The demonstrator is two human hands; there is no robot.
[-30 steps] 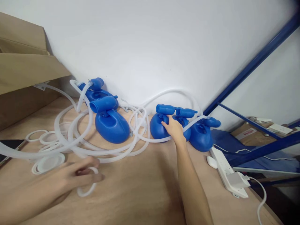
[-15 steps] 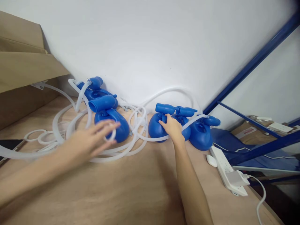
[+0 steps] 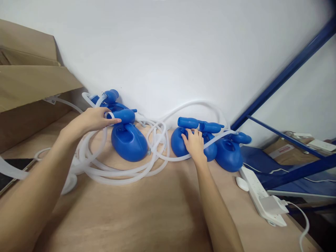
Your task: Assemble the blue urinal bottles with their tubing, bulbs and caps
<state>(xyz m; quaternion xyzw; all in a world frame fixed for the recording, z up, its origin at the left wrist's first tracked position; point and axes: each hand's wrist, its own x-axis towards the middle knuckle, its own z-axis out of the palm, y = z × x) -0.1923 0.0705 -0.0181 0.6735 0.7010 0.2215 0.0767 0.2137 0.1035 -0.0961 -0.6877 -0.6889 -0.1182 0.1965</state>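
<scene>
My left hand (image 3: 97, 118) pinches a white ring (image 3: 110, 114) against the open mouth of a blue urinal bottle (image 3: 129, 143). This bottle stands upright on the wooden table, with its wide spout facing left toward my fingers. Farther right, my right hand (image 3: 194, 142) has its fingers curled over the handle of a second blue urinal bottle (image 3: 179, 142). Another blue bottle (image 3: 211, 148) is partly hidden behind that hand, and one more blue bottle (image 3: 229, 155) stands to its right. Behind the left bottle, another blue bottle (image 3: 111, 98) has a hose on it.
Coiled white hoses (image 3: 123, 175) lie between and in front of the bottles. An open cardboard box (image 3: 34, 85) stands at left. On the right are a white power strip (image 3: 258, 196), a small white case (image 3: 242, 183) and a blue metal rack (image 3: 283, 71). A white wall rises behind.
My left hand has moved up and forward, bringing the white ring from its fingers to the left bottle's spout. My right hand stays at its bottle. The view has shifted slightly.
</scene>
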